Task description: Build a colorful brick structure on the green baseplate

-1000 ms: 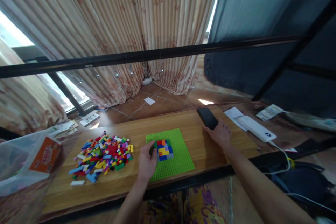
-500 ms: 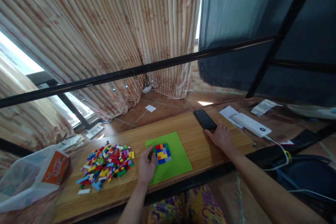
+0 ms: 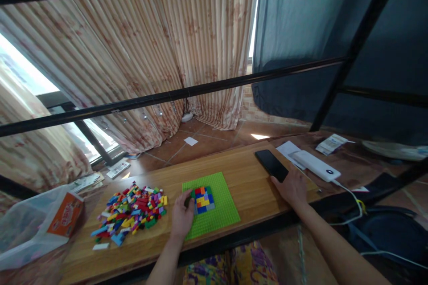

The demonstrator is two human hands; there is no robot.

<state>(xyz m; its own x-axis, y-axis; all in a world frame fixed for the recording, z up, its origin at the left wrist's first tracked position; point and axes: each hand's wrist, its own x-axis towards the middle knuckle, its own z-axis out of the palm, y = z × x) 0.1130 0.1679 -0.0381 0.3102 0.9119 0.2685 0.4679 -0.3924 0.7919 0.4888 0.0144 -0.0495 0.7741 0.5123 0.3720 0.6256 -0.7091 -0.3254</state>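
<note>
My left hand (image 3: pixel 182 214) rests at the left edge of the green baseplate (image 3: pixel 224 205), its fingers loosely bent and the thumb apart, beside a patch of colourful building bricks (image 3: pixel 203 199) fixed on the plate. I see nothing held in it, though the fingertips are partly hidden. My right hand (image 3: pixel 293 187) grips the near end of a black smartphone (image 3: pixel 270 163), thumb on its left side. The phone lies on the wooden table, screen up, and the hand covers its near corner.
Left of the plate is a heap of loose bricks (image 3: pixel 133 209). A clear plastic tub (image 3: pixel 30 227) with an orange label stands beyond the table's left end. To the right lie a white power bank (image 3: pixel 317 164) with a cable and paper (image 3: pixel 288 148). A black metal bar (image 3: pixel 207 91) crosses ahead.
My right hand has moved the smartphone to the right and a little nearer on the table. My left hand stays by the plate's left edge. The whole view has shifted slightly.
</note>
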